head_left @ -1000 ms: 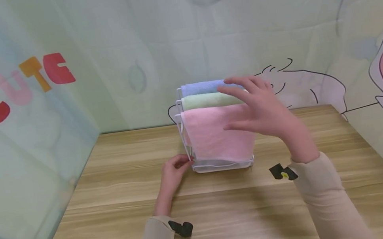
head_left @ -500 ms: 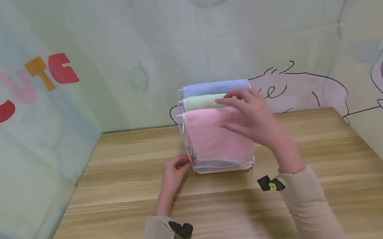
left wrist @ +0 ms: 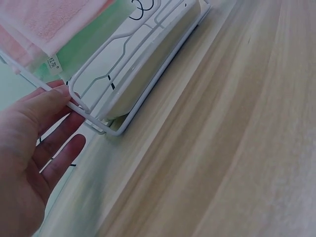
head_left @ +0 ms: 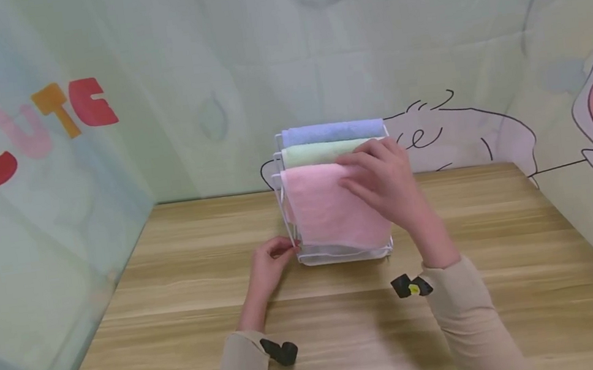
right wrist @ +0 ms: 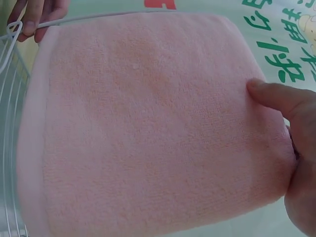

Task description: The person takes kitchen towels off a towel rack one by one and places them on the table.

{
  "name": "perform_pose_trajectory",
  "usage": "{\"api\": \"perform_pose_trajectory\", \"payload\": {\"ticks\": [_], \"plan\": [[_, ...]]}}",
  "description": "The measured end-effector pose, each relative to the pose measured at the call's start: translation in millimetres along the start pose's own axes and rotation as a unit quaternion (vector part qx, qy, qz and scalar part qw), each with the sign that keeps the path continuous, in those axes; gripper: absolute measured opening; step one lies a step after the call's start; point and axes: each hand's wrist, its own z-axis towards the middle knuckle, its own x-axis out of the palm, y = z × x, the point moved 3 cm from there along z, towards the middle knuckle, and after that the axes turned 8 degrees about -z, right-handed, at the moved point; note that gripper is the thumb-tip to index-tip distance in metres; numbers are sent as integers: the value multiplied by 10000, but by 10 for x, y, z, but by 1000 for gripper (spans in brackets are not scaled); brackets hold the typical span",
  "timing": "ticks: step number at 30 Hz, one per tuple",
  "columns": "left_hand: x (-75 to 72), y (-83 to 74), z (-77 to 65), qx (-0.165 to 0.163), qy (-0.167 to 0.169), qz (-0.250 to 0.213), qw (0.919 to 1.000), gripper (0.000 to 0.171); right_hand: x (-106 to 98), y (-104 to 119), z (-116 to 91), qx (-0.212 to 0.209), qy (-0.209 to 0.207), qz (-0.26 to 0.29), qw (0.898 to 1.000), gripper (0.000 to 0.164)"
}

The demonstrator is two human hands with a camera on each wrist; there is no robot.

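Note:
A pink towel hangs over the front bar of a white wire rack. Behind it hang a green towel and a blue towel. My right hand pinches the pink towel near its top right. In the right wrist view the thumb presses the front of the cloth; the other fingers are mostly hidden behind it. At the rack's lower left, my left hand holds the wire frame between thumb and fingers, plainer in the left wrist view, where a white tray shows in the rack's base.
The rack stands on a wood-grain table, toward its back edge. A printed curtain rises behind and at both sides. Each sleeve cuff carries a small black device, such as the one on the right wrist.
My right hand has come down and left from above the towels, its spread fingers closing onto the pink towel's top edge. The left hand stays on the rack.

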Motion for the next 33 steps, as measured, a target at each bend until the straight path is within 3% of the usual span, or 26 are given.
{"api": "perform_pose_trajectory", "payload": {"ticks": [6, 13, 20, 33], "plan": [[-4, -19, 0, -9, 24, 49, 10000, 9, 10, 41, 39, 143, -395, -57, 9991, 14], [-18, -26, -13, -156, -1, 83, 9998, 11, 36, 50, 50, 285, -618, 138, 9976, 14], [3, -35, 9, -115, 19, 129, 9998, 11, 38, 23, 43, 445, -705, 162, 9964, 14], [10, -38, -12, -228, -32, 60, 9997, 10, -13, 31, 83, 268, -622, 21, 9977, 13]]}}
